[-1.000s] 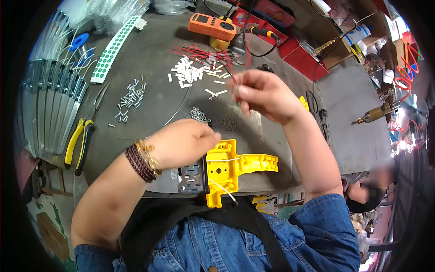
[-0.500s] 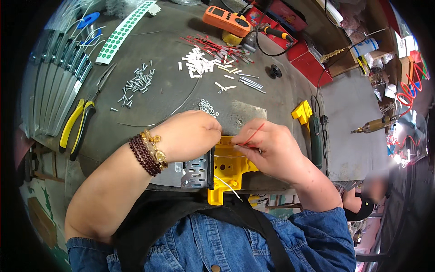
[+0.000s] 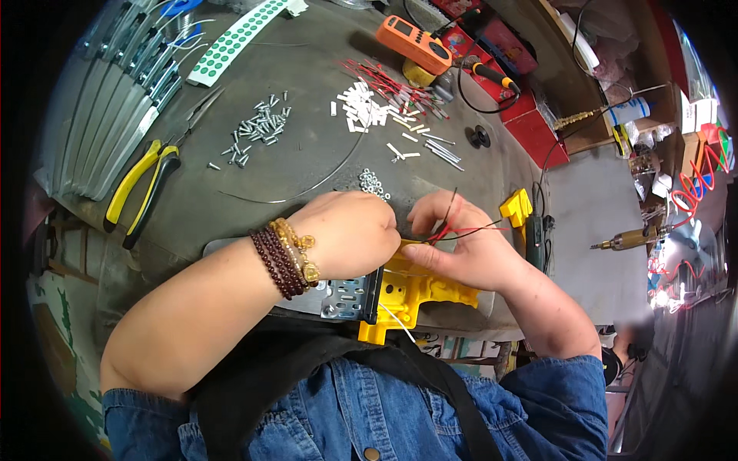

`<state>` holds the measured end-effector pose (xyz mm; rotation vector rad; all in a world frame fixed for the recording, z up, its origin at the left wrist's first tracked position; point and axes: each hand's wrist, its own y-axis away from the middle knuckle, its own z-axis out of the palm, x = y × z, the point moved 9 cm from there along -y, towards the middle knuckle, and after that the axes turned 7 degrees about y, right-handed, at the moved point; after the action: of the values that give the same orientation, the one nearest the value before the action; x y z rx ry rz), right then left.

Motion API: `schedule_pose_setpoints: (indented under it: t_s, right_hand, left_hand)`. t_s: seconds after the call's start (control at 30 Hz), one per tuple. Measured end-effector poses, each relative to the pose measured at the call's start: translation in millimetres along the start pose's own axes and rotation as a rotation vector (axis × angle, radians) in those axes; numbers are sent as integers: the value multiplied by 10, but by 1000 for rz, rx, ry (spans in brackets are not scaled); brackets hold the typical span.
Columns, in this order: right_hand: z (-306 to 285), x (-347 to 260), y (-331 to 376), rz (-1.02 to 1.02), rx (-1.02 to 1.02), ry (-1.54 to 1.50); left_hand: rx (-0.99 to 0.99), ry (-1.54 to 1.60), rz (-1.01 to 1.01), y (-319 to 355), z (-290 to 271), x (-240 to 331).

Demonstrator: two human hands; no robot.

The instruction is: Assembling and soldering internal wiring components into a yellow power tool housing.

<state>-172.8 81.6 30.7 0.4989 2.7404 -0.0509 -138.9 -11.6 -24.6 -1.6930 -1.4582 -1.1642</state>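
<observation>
A yellow plastic housing lies below my hands at the table's near edge. Against its left side sits a slotted metal plate with a black edge strip, and a short white wire sticks out over the housing. My left hand is closed at the top of the housing; what its fingertips pinch is hidden. Thin red and black wires run through the curled fingers of my right hand, just right of the left one. Small nuts are heaped beyond my hands.
Pliers and several screws lie on the left. White sleeves, red wires and metal pins are spread farther back. An orange meter stands behind them. At right are a small yellow part and a hanging screwdriver.
The view has shifted, so the table items sit farther right. My right hand's fingers have spread a little, and a black wire now shows with the red. The housing has tilted.
</observation>
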Motion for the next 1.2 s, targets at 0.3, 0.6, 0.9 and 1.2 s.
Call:
schedule_pose_setpoints:
  t_s: [0.3,0.6,0.9,1.2]
  right_hand:
    - [417,417,118,568,-583,-571]
    - [555,493,198,650,-530,-861]
    - [463,360,183,574,-503,-856]
    - [486,408,194,685,-562,-906]
  left_hand:
    - [-28,-28,-63,6,35,-34]
    - [-52,-59,-61,16,31,11]
    - [-33,-44,-23,29,30,36]
    - [-40,-36,-26,24,41,22]
